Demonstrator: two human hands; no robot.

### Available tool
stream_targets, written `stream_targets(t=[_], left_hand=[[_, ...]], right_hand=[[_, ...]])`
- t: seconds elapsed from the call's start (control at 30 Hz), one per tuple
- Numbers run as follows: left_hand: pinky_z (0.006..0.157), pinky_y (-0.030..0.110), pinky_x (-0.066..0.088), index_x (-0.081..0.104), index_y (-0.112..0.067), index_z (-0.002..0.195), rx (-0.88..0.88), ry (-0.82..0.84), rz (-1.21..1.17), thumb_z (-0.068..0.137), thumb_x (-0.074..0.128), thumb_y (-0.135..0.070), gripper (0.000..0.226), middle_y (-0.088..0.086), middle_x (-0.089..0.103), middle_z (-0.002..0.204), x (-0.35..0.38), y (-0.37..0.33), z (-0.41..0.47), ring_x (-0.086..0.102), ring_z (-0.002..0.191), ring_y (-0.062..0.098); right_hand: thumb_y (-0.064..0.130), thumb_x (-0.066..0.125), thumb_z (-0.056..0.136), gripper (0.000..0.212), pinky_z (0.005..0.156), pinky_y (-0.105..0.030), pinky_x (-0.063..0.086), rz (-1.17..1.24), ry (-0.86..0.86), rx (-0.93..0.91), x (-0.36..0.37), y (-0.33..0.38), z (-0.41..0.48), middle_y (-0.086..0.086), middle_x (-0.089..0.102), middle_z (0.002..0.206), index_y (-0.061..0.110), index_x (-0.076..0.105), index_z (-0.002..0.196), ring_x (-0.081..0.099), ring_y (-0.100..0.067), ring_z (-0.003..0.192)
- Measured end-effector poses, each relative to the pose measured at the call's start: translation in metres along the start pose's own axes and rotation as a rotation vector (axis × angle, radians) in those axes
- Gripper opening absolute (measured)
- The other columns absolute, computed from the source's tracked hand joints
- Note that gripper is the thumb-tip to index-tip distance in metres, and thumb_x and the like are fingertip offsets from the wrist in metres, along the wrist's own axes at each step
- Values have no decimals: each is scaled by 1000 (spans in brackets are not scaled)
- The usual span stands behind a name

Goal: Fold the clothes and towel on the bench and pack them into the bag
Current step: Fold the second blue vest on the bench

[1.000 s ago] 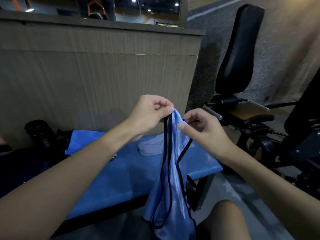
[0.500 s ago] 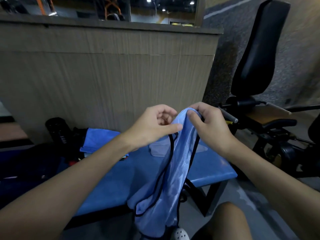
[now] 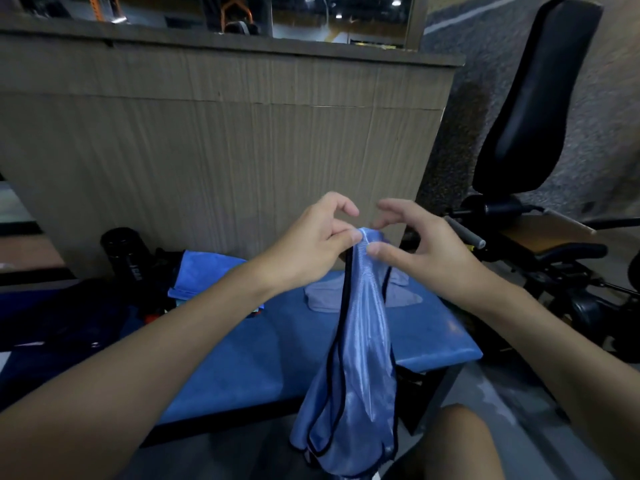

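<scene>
Has uncurled right hand (image 3: 422,251) from top of blue garment (image 3: 360,358) (thumb just touching), pinches it there with left hand (image 3: 311,244), long axis vertical, bulk hanging below.

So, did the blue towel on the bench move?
No. The blue towel still lies at the left end of the bench, beside the black bottle.
</scene>
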State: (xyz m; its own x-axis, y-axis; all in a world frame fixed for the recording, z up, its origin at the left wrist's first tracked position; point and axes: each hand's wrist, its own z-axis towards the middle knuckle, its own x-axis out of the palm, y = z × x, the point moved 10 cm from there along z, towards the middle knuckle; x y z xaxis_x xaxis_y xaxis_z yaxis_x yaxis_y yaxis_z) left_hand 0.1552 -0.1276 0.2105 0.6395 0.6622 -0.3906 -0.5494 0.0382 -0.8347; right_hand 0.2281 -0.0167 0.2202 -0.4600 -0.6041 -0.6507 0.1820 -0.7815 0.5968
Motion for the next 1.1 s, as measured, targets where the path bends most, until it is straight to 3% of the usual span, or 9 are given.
stream_targets(t=[0.17, 0.3, 0.47, 0.67, 0.77, 0.83, 0.9, 0.97, 1.1], left_hand=[[74, 41, 49, 33, -28, 100, -8, -59, -21, 99, 54, -13, 26, 21, 70, 82, -1, 10, 0, 59, 70, 18], [80, 36, 53, 46, -18, 117, -61, -54, -138, 90, 69, -6, 37, 13, 64, 81, 11, 28, -10, 62, 76, 17], [67, 28, 44, 57, -4, 74, -55, -140, -73, 90, 68, -2, 19, 0, 58, 68, 16, 43, -18, 52, 67, 10], [59, 18, 38, 54, -4, 90, -88, -51, -91, 95, 58, 1, 8, -2, 57, 65, 31, 49, -24, 46, 55, 3], [58, 18, 34, 53, -5, 72, -106, 44, -15, 96, 59, -4, 25, -9, 46, 62, 38, 54, -27, 39, 57, 2], [56, 19, 31, 55, -7, 68, -131, 54, 16, 98, 58, -9, 30, -13, 42, 59, 32, 60, -30, 37, 56, 0], [57, 23, 30, 57, -5, 75, -132, 28, 16, 101, 55, -15, 27, -10, 42, 61, 23, 59, -29, 36, 58, 5], [54, 26, 28, 54, -10, 78, -122, 13, 16, 102, 51, -17, 26, -6, 39, 61, 20, 55, -28, 33, 57, 9], [70, 33, 52, 62, -13, 96, -100, 76, -112, 98, 57, -10, 6, 8, 70, 82, 30, 54, -34, 65, 74, 16]], right_hand=[[24, 67, 92, 15, 67, -32, 46, -77, -26, -57, 5, 11, 2, 4, 61, 72, 11, 65, 86, 54, -8, 66], [20, 55, 98, 17, 55, -18, 34, -117, -32, -115, 7, 20, -1, 10, 48, 65, 11, 52, 84, 45, -3, 60], [20, 49, 101, 16, 54, -31, 35, -95, -67, -141, 5, 26, -2, -7, 49, 65, 8, 46, 90, 45, -19, 59], [13, 46, 102, 10, 47, -36, 30, -54, -105, -101, 0, 20, -1, -24, 49, 66, 5, 45, 96, 39, -28, 53], [18, 48, 102, 13, 63, -36, 44, -69, -141, -71, -3, 11, -1, -17, 64, 83, 9, 54, 109, 58, -26, 71], [26, 54, 99, 27, 77, -19, 46, -79, -124, -21, -2, 6, -1, 0, 67, 107, 12, 60, 122, 63, -15, 99], [38, 64, 91, 26, 73, -20, 41, -82, -66, -5, 5, 5, -2, 11, 59, 90, 13, 65, 99, 55, -2, 86], [40, 73, 83, 43, 56, -26, 33, -54, -5, 4, 11, 6, -2, 6, 42, 63, 9, 48, 66, 38, -2, 59], [32, 72, 87, 47, 56, -41, 37, -19, -59, -12, 3, 11, 4, -7, 38, 64, 1, 41, 70, 36, -12, 60]])
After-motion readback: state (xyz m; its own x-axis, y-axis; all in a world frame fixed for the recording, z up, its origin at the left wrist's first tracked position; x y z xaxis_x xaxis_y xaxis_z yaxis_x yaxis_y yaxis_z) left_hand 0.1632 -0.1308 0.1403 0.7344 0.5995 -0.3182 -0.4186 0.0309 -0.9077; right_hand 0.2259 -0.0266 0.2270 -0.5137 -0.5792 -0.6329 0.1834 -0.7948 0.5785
